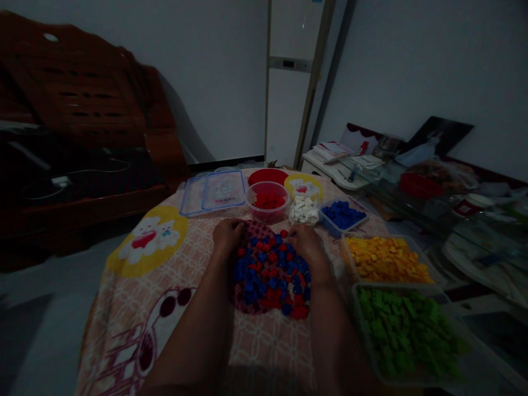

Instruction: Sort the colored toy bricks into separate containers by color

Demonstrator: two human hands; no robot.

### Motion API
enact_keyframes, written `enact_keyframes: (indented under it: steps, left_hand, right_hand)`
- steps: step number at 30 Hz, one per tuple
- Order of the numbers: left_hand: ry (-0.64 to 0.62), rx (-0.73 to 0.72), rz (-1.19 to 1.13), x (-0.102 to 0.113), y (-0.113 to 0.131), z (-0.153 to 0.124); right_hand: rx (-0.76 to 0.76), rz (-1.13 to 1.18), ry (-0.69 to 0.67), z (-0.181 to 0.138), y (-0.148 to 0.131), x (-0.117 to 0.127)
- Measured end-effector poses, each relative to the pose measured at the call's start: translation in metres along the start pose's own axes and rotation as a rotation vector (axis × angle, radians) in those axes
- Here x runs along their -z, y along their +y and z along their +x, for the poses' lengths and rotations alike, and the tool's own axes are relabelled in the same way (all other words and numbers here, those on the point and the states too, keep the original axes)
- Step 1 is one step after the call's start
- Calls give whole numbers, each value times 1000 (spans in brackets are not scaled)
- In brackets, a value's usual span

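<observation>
the room is dim, with pale walls and a big wooden seat (94,99) far off to the left of both hands. a pink cloth (264,344) with bears on it covers the table under the hands. big purple marks on the cloth, left of the left arm, look like letters, but i can't read them. past the left hand are two clear lids (225,190) with blue rims; one has tiny print, too small to read.

the left hand (228,235) has its fingers curled in at the far left edge of the pile. i can't tell if they pinch anything. between the two hands and arms lie the red and blue blocks (272,273), all mixed up. past them, a clear bowl (268,212) has red blocks in it. the right hand (306,241) is bent over the far right edge of the pile, its fingertips just beside a red block. i can't tell if they are shut on one.

just past the right hand are white blocks (304,210). right of it is a tub of blue blocks (342,214), then yellow blocks (383,257), and nearer, green blocks (408,333). farther right, a paper cup (473,204) has a dark label i can't read.
</observation>
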State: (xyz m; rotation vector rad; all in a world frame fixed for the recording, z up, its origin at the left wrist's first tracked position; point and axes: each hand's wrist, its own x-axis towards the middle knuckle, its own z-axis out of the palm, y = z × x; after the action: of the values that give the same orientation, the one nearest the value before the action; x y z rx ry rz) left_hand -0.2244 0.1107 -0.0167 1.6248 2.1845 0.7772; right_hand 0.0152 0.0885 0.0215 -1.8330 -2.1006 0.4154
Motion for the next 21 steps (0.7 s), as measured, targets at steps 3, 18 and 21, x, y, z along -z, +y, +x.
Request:
enact_keyframes:
  steps: [3, 18, 21]
  left_hand:
    - [-2, 10, 7, 0, 0, 1]
    - [1, -4, 27, 2, 1, 0]
    - [-4, 10, 19, 1, 1, 1]
  right_hand:
    - [-43, 135, 30, 0, -1, 7]
    - [-271, 553, 887, 10, 48, 25]
    - [-293, 466, 963, 7, 52, 27]
